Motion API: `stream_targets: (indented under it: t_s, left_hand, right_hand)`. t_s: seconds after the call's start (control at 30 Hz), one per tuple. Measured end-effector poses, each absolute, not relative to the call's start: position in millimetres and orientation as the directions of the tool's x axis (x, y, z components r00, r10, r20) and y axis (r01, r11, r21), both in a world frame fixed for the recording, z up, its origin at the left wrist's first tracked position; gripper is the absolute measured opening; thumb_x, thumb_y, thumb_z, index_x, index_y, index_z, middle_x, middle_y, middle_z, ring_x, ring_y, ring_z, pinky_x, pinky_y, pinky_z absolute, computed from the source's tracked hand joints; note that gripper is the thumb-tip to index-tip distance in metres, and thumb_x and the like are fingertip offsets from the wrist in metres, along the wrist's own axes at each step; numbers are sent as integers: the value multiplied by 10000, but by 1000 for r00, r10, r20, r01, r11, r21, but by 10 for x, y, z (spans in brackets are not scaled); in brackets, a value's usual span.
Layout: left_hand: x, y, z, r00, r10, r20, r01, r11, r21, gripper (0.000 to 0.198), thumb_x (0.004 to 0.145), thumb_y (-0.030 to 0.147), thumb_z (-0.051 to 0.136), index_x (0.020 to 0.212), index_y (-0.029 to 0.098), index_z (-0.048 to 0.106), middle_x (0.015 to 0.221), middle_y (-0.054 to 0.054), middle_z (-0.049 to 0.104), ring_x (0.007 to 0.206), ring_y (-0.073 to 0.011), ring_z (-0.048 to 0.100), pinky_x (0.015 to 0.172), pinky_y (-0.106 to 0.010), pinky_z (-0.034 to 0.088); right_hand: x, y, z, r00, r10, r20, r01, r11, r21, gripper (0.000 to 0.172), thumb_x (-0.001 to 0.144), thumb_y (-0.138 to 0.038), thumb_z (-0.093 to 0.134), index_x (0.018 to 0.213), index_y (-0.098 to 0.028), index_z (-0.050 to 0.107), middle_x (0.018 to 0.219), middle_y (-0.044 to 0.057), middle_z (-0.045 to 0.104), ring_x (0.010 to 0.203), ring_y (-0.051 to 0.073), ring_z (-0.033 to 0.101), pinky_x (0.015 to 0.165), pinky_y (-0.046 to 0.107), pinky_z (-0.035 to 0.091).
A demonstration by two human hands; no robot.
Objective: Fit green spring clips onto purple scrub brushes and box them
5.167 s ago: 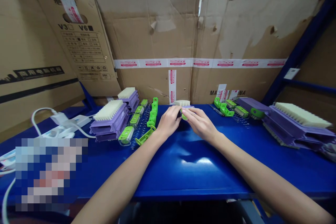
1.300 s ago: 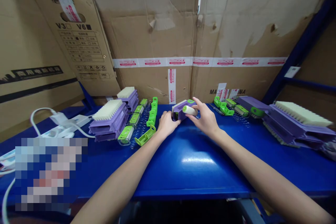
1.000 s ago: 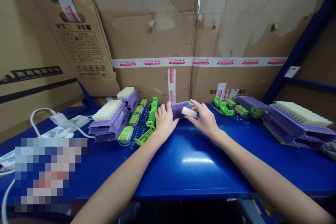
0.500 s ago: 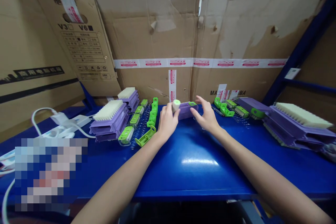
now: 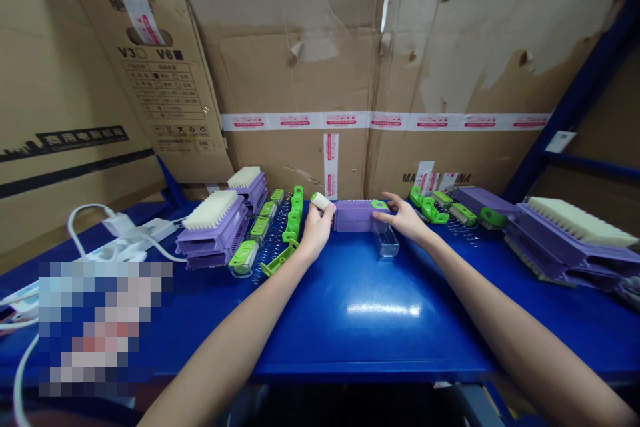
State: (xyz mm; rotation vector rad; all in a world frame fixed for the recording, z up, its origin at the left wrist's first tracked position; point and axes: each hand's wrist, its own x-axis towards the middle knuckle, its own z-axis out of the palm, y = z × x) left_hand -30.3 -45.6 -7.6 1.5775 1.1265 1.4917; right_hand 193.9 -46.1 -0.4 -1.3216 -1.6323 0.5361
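A purple brush body [image 5: 356, 215] lies flat on the blue table [image 5: 370, 307], near the cardboard wall, with a green button on its right end. My left hand [image 5: 314, 230] is closed on a small white and green roller [image 5: 320, 201] at the body's left end. At the right end, my right hand [image 5: 406, 217] touches the body with fingers curled round it. A small clear plastic cover [image 5: 387, 240] lies on the table just in front of the right hand.
Stacked purple brushes [image 5: 216, 228] with white bristles, green parts [image 5: 291, 220] and springs lie to the left. More purple brushes [image 5: 565, 233] and green parts [image 5: 434, 205] lie to the right. White power strips and cables [image 5: 120, 240] sit far left. Cardboard boxes [image 5: 320, 67] wall the back.
The brush body was turned bristles-down and laid flat on the table. The white roller passed from my right hand to my left. The clear cover now lies on the table.
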Motion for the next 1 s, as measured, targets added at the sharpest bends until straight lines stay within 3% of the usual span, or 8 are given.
stream_targets:
  t_s: [0.13, 0.3, 0.43, 0.57, 0.7, 0.87, 1.0]
  left_hand:
    - [-253, -532, 26, -15, 983, 185, -167, -185, 968, 214, 879, 232, 534, 1030, 204, 387, 988, -74, 667, 832, -154, 681, 791, -338, 549]
    - [-267, -519, 5, -80, 975, 208, -75, -214, 974, 286, 775, 265, 678, 956, 169, 479, 1016, -90, 667, 955, -197, 653, 865, -350, 509]
    - [-287, -492, -65, -52, 979, 199, -3, -199, 980, 232, 751, 179, 667, 932, 146, 526, 1015, -109, 674, 978, -214, 646, 882, -348, 488]
    - [-296, -494, -105, -86, 984, 155, 35, -152, 988, 398, 769, 123, 628, 1115, 159, 436, 978, -102, 682, 920, -200, 664, 839, -352, 503]
    - [-303, -535, -52, -45, 987, 155, -36, -156, 987, 484, 815, 134, 589, 1221, 185, 330, 902, -63, 675, 768, -158, 679, 764, -329, 533]
    - [-287, -619, 72, 105, 978, 179, -105, -168, 980, 423, 808, 188, 622, 1180, 173, 420, 734, -11, 649, 659, -142, 659, 664, -283, 544]
    - [-274, -653, 120, 100, 979, 178, -185, -158, 970, 463, 791, 234, 654, 1186, 159, 424, 739, -18, 661, 661, -138, 655, 669, -289, 551]
  right_hand:
    - [2024, -493, 4, -28, 927, 375, 401, 354, -845, 607, 653, -382, 747, 1187, -156, 567, 1167, 116, 633, 1049, 253, 600, 940, 449, 460]
    - [2067, -500, -19, -34, 953, 302, 229, 301, -926, 465, 614, -396, 781, 992, -198, 598, 1049, 61, 677, 982, 232, 618, 909, 395, 472]
    - [2053, -533, -20, 13, 968, 251, 127, 247, -961, 460, 580, -410, 803, 930, -220, 572, 893, 9, 678, 844, 195, 625, 770, 325, 499]
    - [2031, -572, 4, 72, 980, 187, -40, 190, -981, 456, 542, -404, 823, 868, -226, 559, 797, -18, 651, 703, 154, 594, 614, 257, 479]
    - [1991, -626, 77, 135, 981, 139, -127, 157, -979, 390, 580, -433, 795, 834, -210, 599, 733, -21, 610, 636, 122, 550, 526, 213, 430]
    - [1893, -705, 178, 137, 987, 83, -218, 112, -969, 330, 648, -424, 747, 864, -214, 611, 781, -1, 620, 673, 140, 562, 567, 243, 471]
    - [1827, -745, 222, 195, 981, 21, -223, 66, -973, 311, 690, -430, 705, 903, -225, 610, 811, 1, 609, 692, 141, 553, 559, 245, 482]
